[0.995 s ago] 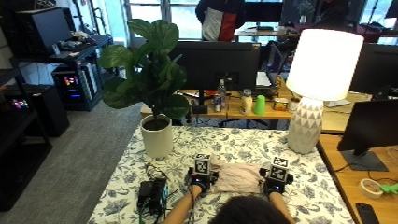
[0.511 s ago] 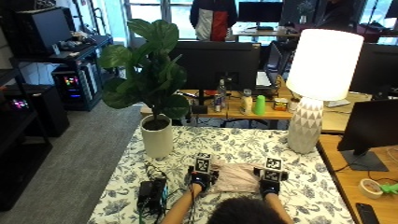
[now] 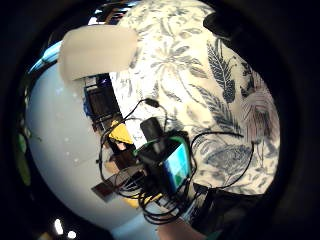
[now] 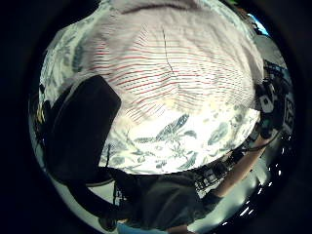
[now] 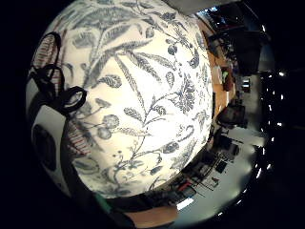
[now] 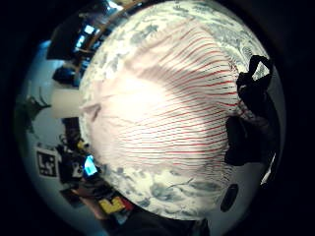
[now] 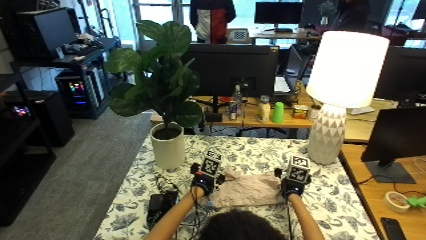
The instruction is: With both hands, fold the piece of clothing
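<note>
Pink garment [image 7: 247, 189] flat | left hand [image 7: 203, 182], right hand [image 7: 292, 187] at side edges

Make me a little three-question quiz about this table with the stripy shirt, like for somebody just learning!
1. True or false: the striped garment lies between the left hand and right hand.
2. What stands at the table's far right corner? A) lamp B) kettle C) box
3. Fill in: the white pot holds a ____.

Key: 1 true; 2 A; 3 plant.
</note>
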